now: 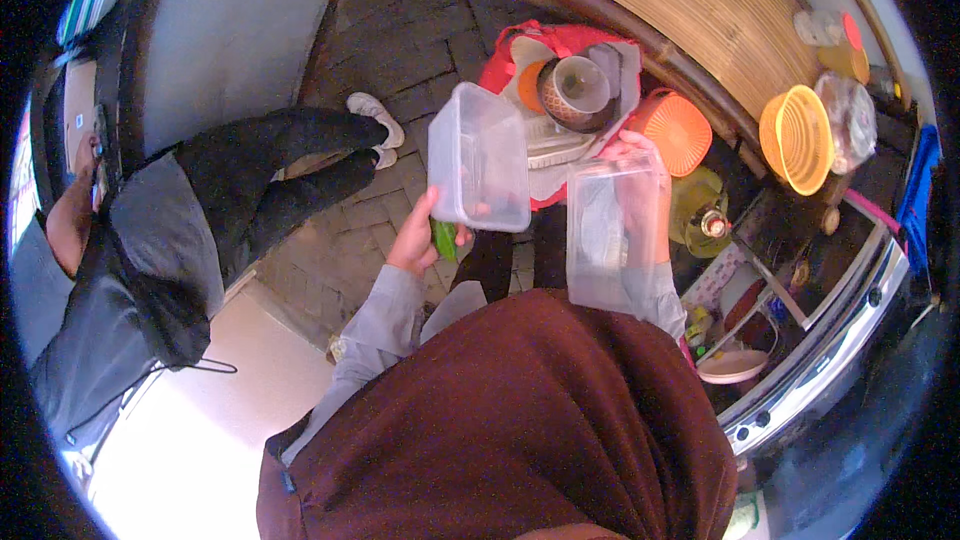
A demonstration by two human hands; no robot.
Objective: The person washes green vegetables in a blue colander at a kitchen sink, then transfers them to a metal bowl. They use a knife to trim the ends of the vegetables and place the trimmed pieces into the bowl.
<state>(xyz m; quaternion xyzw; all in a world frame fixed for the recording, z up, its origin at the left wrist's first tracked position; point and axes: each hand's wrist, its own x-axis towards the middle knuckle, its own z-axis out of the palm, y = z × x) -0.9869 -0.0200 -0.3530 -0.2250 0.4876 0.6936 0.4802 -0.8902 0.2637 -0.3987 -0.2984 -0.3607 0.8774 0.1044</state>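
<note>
My left hand (421,236) grips a clear rectangular plastic container (480,157) by its lower end, with a green leaf-like item (445,240) under the fingers. Another clear plastic container (600,240) is in my right hand (641,172), whose fingers show at its upper edge and through its wall. Beyond both containers, a red bag (502,64) with a pale lining stands open on the floor. Inside it are a patterned bowl (559,94) with a smaller cup or bowl in it, an orange item (531,86) and stacked pale trays or lids (551,139).
An orange ribbed basket (675,133) and a greenish gas cylinder (697,217) stand right of the bag. A yellow basket (796,139) sits by the bamboo bench (675,0). Metal shelving (817,330) is at the right. Another person (165,225) is at the left.
</note>
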